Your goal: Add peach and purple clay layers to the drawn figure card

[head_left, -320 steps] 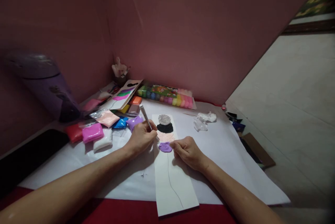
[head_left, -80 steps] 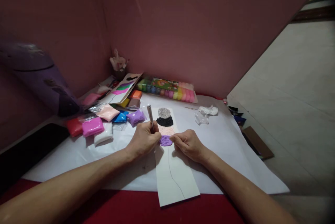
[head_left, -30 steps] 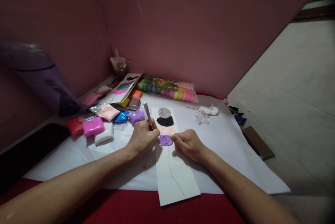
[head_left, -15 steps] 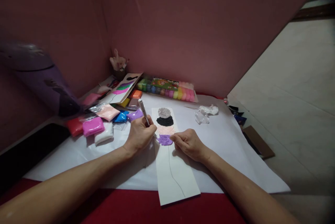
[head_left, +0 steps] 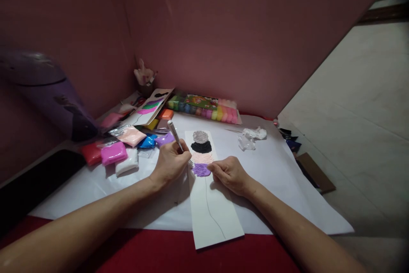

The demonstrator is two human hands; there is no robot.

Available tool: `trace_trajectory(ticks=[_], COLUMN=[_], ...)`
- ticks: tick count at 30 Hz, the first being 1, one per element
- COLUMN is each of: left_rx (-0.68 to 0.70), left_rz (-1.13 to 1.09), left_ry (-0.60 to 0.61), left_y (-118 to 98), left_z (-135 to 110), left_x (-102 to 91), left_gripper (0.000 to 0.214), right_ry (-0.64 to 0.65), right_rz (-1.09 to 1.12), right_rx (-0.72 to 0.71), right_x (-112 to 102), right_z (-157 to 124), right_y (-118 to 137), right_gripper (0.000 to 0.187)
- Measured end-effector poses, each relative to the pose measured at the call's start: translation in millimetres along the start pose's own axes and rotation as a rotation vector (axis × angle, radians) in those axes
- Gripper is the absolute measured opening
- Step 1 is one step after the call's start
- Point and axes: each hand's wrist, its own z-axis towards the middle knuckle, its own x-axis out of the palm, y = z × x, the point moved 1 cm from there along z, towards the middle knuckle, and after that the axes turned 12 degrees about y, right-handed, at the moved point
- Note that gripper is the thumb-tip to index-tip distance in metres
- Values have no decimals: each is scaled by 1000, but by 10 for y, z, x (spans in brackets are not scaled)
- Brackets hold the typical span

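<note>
A long white card strip [head_left: 214,217] lies on a white paper sheet [head_left: 281,188]. Stacked clay patches cover its far end: grey [head_left: 200,136], black [head_left: 201,147], pale pink [head_left: 202,158] and purple [head_left: 201,170]. A thin pencil line runs down the card below them. My left hand [head_left: 171,164] is closed around a slim pen-like tool [head_left: 175,136], with its tip at the left edge of the purple patch. My right hand [head_left: 230,174] rests on the card beside the purple patch, fingers curled and pressing down on the card.
Packets of coloured clay [head_left: 113,153] lie at the left, with a boxed clay set [head_left: 204,110] by the pink wall. A second decorated card [head_left: 150,109] leans behind them. Crumpled plastic wrap [head_left: 252,136] sits to the right. A purple object [head_left: 54,98] stands far left.
My left hand keeps tilting the tool back and forth while its tip works over the purple clay, which now shows ridged lines. My right hand has stayed on the card.
</note>
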Motion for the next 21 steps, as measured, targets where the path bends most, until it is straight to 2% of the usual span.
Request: trace_trajectory(ticks=[6, 11, 13, 17, 21], left_rx=[-156, -145, -112, 1, 10], left_rz=[-33, -42, 17, 113, 166], left_ry=[117, 215, 202, 62, 95], left_y=[-203, -264, -208, -62, 18], left_z=[22, -45, -117, -313, -448], left_x=[-16, -49, -93, -188, -221], left_gripper=[7, 10, 12, 14, 12], right_ry=[-13, -17, -23, -35, -43], right_rz=[11, 7, 6, 8, 0], right_rx=[-17, -19, -16, -18, -21], right_x=[2, -4, -2, 6, 11], right_z=[13, 13, 12, 12, 11], right_y=[3, 21, 22, 13, 0], right_gripper=[63, 64, 64, 64, 63])
